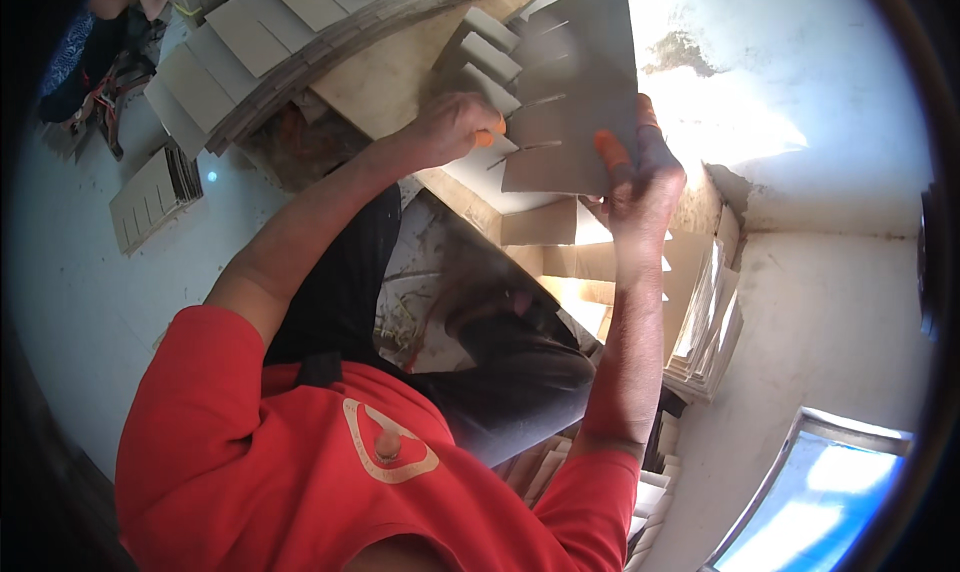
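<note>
In my right hand (648, 177), with orange covers on the fingertips, I grip the right edge of a grey-brown slotted cardboard sheet (585, 87), which stands tilted. Several short slits run in from its left side. My left hand (458, 129) is closed at the sheet's lower left, an orange cover on a finger. Cardboard strips (487, 60) stand in a row just beyond that hand, their edges meeting the slotted side of the sheet. What the left fingers pinch is partly hidden, but a cardboard strip's pointed end shows right beside them.
Overlapping slotted cardboard sheets (240, 47) lie in a long row at the upper left. A smaller bundle (150, 204) rests on the floor at left. More cardboard pieces (700, 317) are stacked by the wall at right. Another person (85, 52) is at the far left.
</note>
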Demonstrator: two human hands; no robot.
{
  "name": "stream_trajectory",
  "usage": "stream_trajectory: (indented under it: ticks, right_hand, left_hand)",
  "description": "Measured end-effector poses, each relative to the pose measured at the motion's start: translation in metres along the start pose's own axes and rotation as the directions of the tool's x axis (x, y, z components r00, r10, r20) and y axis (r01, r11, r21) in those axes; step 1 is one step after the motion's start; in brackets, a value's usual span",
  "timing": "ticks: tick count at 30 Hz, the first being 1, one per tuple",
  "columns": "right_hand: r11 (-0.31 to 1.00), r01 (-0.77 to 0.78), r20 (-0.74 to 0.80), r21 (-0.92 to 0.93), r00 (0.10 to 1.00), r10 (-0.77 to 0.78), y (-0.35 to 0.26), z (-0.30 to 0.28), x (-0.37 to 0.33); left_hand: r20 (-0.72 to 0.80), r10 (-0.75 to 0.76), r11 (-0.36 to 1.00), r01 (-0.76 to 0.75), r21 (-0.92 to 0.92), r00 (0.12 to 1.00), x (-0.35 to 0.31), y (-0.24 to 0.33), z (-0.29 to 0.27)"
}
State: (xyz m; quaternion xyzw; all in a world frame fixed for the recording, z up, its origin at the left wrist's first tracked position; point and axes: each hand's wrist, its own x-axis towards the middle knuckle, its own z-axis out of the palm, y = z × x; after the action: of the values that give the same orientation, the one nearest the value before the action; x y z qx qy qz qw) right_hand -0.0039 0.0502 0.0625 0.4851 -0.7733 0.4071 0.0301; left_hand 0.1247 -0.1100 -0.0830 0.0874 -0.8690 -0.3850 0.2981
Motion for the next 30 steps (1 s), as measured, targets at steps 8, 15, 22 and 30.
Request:
stream_trajectory:
  ticks: [8,15,22,30]
  right_hand:
    - [0.996,0.054,0.057,0.074,0.997,-0.058,-0.001,-0.003,-0.003]
    - [0.998,0.033,0.088,0.046,0.995,-0.037,0.003,-0.010,-0.002]
    - [0.996,-0.030,0.161,0.083,0.987,0.017,-0.002,-0.004,-0.007]
    - [0.999,-0.016,0.310,0.041,0.951,0.003,0.018,0.031,-0.008]
  left_hand:
    - [0.004,-0.016,1.000,0.016,-0.006,1.000,-0.002,0.006,-0.004]
    - [0.027,-0.031,0.999,0.031,-0.009,0.999,-0.002,0.012,-0.007]
    - [0.035,-0.015,0.999,0.017,-0.051,0.999,-0.002,0.010,-0.008]
    - [0.042,-0.052,0.996,0.054,-0.067,0.998,0.001,0.009,-0.005]
